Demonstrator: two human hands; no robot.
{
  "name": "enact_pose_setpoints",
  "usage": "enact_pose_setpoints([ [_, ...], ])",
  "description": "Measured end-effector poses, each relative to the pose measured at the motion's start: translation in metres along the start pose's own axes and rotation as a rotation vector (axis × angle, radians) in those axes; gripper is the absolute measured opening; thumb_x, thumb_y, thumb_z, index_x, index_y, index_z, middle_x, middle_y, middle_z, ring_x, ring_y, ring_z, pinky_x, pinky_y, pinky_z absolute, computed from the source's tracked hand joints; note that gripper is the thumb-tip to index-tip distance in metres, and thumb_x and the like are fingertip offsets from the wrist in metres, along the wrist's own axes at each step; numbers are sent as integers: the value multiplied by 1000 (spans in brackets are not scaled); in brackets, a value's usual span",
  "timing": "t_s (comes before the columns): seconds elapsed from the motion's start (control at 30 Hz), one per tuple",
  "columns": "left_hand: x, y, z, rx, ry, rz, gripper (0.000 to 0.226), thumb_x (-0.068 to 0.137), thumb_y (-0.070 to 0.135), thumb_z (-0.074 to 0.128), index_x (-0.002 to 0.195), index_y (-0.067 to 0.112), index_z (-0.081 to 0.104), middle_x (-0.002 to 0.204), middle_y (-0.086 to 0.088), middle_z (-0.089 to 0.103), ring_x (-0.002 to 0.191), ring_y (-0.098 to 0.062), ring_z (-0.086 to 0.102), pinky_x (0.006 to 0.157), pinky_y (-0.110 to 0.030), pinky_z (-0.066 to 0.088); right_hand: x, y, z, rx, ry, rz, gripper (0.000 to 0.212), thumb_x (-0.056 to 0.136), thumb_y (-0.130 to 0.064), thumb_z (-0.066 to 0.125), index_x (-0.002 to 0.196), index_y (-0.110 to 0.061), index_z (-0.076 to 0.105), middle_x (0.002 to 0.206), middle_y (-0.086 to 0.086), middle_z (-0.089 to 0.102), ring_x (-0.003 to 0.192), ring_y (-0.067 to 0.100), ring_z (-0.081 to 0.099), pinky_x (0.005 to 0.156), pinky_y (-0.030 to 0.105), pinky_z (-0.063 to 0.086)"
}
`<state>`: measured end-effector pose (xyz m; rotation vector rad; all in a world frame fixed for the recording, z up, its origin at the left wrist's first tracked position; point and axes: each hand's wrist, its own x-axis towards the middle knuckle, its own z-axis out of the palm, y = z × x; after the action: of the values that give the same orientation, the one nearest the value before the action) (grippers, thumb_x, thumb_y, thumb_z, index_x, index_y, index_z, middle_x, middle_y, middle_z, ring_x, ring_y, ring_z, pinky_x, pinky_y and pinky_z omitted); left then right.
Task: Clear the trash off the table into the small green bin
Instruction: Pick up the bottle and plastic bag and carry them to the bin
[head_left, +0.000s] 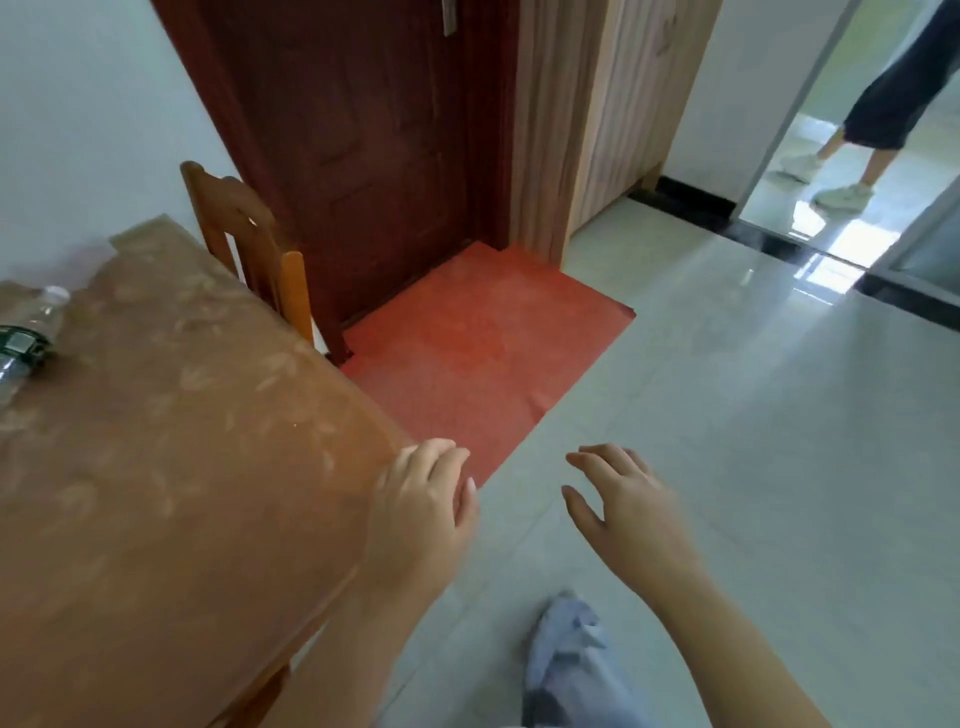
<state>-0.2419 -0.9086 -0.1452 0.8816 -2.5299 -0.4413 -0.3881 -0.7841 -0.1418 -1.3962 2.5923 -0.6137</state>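
- At the far left edge of the frame, a clear plastic bottle (28, 332) with a dark label lies on its side on the tabletop (171, 467); it looks like the only trash left there (a faint pinkish smear near the wall behind it is too blurred to name).
- Reaching that bottle well probably means turning back toward the left and taking it around the middle of its body, since a round bottle on its side may roll on the glossy brown cover.
- Left of centre, a wooden chair (244, 244) stands pushed against the tabletop's far side.
- Low in the middle, the left hand (421, 514) hangs over the tabletop's corner, fingers loosely curled, holding nothing.
- Just right of it, the right hand (618, 509) hovers above the pale tiled floor (753, 441), fingers spread and empty.
- Behind them, a red mat (483, 353) lies before a dark red door (363, 156).
- Upper right, another person's legs (883, 119) show in a doorway.
- No small green bin is in view, so its place cannot be told.
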Motion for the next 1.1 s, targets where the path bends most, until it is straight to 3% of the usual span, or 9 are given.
enact_pose_setpoints([
  [0.13,75,23,22,2,72,-94,22,76,5,66,98,2,66,97,-12,68,88,-29,62,75,-42,54,86,42,-24,-3,-79,-124,27,83,-21,60,108,-12,60,110,5,64,106,28,55,88,41,46],
  [0.3,141,22,27,84,158,-193,19,77,11,61,93,4,68,93,-10,69,82,-27,64,70,-36,55,189,61,-36,14,-152,-228,28,85,-22,56,112,-15,58,114,1,61,107,26,52,90,37,44],
  [0.47,188,-14,36,99,191,-354,25,68,2,73,92,2,68,93,-11,68,75,-27,65,64,-38,56,275,45,-16,24,-215,-395,27,83,-20,59,110,-16,59,112,1,62,104,26,54,89,37,43],
  [0.67,251,-89,36,120,311,-491,26,66,-1,73,91,0,66,93,-14,67,74,-30,64,65,-42,55,388,-5,24,-62,-292,-598,31,87,-30,51,115,-18,54,117,0,58,108,23,50,93,36,39],
  [0.9,284,-154,3,213,402,-715,27,64,-3,73,90,-2,65,92,-19,66,78,-38,62,66,-47,53,474,-86,60,-27,-396,-810,34,88,-31,50,120,-19,51,125,-1,54,117,20,45,96,34,35],
  [1.1,290,-181,-1,288,411,-951,25,65,-2,72,89,-1,65,89,-18,67,77,-37,61,66,-44,49,524,-139,89,60,-470,-938,31,86,-24,56,116,-15,57,121,4,58,115,24,49,95,37,38],
])
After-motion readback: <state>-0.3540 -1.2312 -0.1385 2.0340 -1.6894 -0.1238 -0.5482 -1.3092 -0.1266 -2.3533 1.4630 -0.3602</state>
